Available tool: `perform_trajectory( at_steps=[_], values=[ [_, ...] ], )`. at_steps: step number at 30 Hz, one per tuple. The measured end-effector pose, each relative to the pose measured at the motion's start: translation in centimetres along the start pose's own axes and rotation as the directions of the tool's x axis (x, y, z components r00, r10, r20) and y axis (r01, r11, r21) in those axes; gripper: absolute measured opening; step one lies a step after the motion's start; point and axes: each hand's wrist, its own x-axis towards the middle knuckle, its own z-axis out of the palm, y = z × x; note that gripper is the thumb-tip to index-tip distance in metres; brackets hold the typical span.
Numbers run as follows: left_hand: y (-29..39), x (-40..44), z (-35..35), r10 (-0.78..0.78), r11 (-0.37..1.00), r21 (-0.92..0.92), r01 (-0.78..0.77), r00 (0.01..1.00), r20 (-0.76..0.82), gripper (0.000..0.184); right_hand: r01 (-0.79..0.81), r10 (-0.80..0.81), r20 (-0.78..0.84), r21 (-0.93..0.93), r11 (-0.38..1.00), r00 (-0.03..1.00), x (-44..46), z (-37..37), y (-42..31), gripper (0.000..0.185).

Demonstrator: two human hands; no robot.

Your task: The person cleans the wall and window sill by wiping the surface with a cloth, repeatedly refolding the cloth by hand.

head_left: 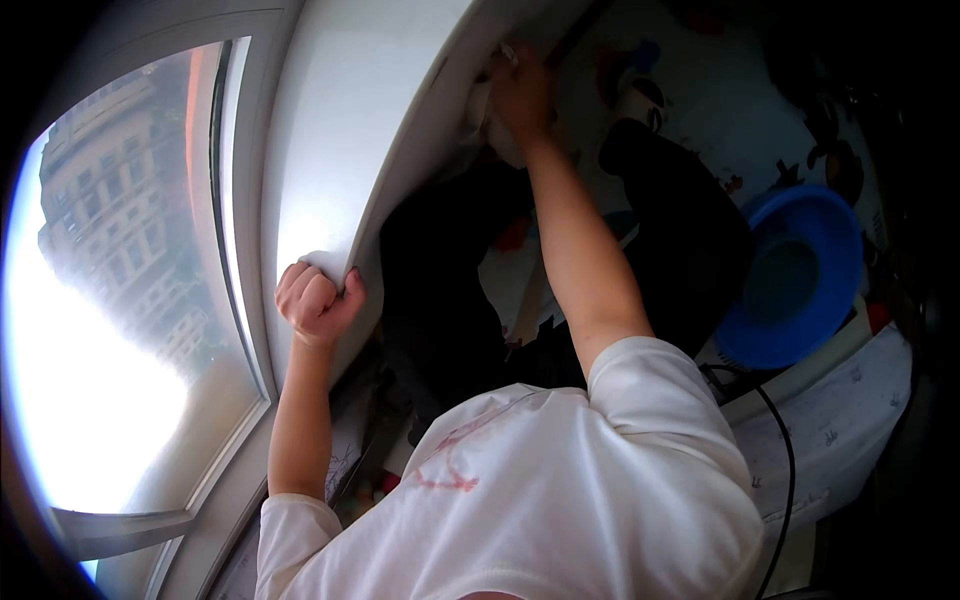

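Observation:
My left hand (318, 302) is closed in a fist and rests on the edge of the white windowsill (370, 90), its thumb along the rim. Nothing shows in its fingers. Lower down, my right hand (522, 95) reaches to the wall under the sill. Its fingers are closed on what looks like a pale cloth (505, 140), part of which hangs below the hand. Shadow makes the cloth's outline hard to see.
A window (130, 250) stands to the left of the sill. On the right is a blue basin (845, 255) with some liquid in it, beside a pale patterned cloth (840, 420) and a black cable (790, 450). My dark-trousered legs (680, 230) are over a patterned floor (700, 110).

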Motion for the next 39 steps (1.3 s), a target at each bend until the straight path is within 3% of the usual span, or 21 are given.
perform_trajectory(
  at_steps=[1, 4, 7, 9, 11, 13, 16, 19, 25, 28, 31, 34, 37, 39],
  values=[
    [0.2, 0.0, 0.1, 0.003, 1.0, 0.003, -0.003, 1.0, -0.005, 0.045, 0.018, -0.017, -0.036, 0.019, 1.0, 0.999, -0.1, 0.6, 1.0, 0.03],
    [-0.1, 0.3, -0.1, 0.015, 1.0, 0.003, -0.015, 1.0, -0.017, 0.046, 0.012, 0.002, 0.084, -0.167, 0.986, 0.996, 2.5, 1.5, 6.6, 0.029],
    [-0.6, 0.5, 0.2, -0.003, 1.0, -0.01, 0.003, 1.0, -0.018, 0.046, -0.102, 0.139, 0.133, -0.249, 0.963, 0.981, 2.8, 1.6, 11.4, 0.038],
    [-0.2, 0.4, 0.0, -0.012, 1.0, -0.005, 0.012, 0.999, -0.029, 0.046, -0.077, 0.12, 0.124, -0.306, 0.949, 0.985, 2.9, 1.8, 16.9, 0.04],
    [0.4, 0.5, -0.1, -0.013, 1.0, -0.001, 0.013, 0.999, -0.045, 0.045, -0.176, 0.204, 0.074, -0.279, 0.944, 0.976, 3.5, -0.1, 16.1, 0.042],
    [0.7, 0.9, 0.3, -0.006, 1.0, -0.002, 0.006, 0.999, -0.043, 0.045, -0.395, 0.399, -0.005, -0.144, 0.907, 0.917, 3.9, -3.7, 8.5, 0.044],
    [0.2, 0.7, 0.1, -0.013, 1.0, -0.007, 0.013, 1.0, -0.023, 0.046, -0.336, 0.321, -0.121, -0.133, 0.932, 0.939, 6.0, -4.3, 5.9, 0.042],
    [0.3, 1.1, 0.4, -0.022, 1.0, -0.008, 0.022, 1.0, -0.014, 0.046, -0.125, 0.125, -0.106, 0.001, 0.992, 0.987, 9.2, -4.1, 7.0, 0.04],
    [0.1, 1.0, 0.4, -0.046, 0.998, -0.031, 0.046, 0.999, 0.009, 0.046, 0.006, 0.019, 0.059, -0.393, 0.92, 0.998, 11.5, -3.8, 7.1, 0.038],
    [0.0, 1.1, 0.2, -0.051, 0.998, -0.039, 0.051, 0.999, 0.02, 0.046, -0.145, 0.153, 0.012, -0.241, 0.959, 0.988, 10.5, -2.7, 7.5, 0.04],
    [-0.1, 1.2, 0.1, -0.052, 0.998, -0.042, 0.053, 0.998, 0.034, 0.046, -0.173, 0.176, 0.013, -0.149, 0.974, 0.984, 10.3, -2.5, 7.2, 0.042],
    [0.0, 1.2, 0.1, -0.056, 0.998, -0.037, 0.057, 0.997, 0.044, 0.046, -0.148, 0.147, -0.013, -0.129, 0.981, 0.989, 10.1, -2.8, 6.4, 0.04],
    [0.1, 1.3, 0.2, -0.057, 0.998, -0.021, 0.058, 0.997, 0.045, 0.046, -0.148, 0.152, -0.004, -0.249, 0.957, 0.988, 10.9, -3.1, 7.2, 0.036],
    [0.0, 1.2, 0.2, -0.06, 0.998, -0.003, 0.06, 0.997, 0.054, 0.045, -0.063, 0.062, -0.011, -0.214, 0.975, 0.998, 10.9, -3.2, 6.9, 0.031]
  ],
)
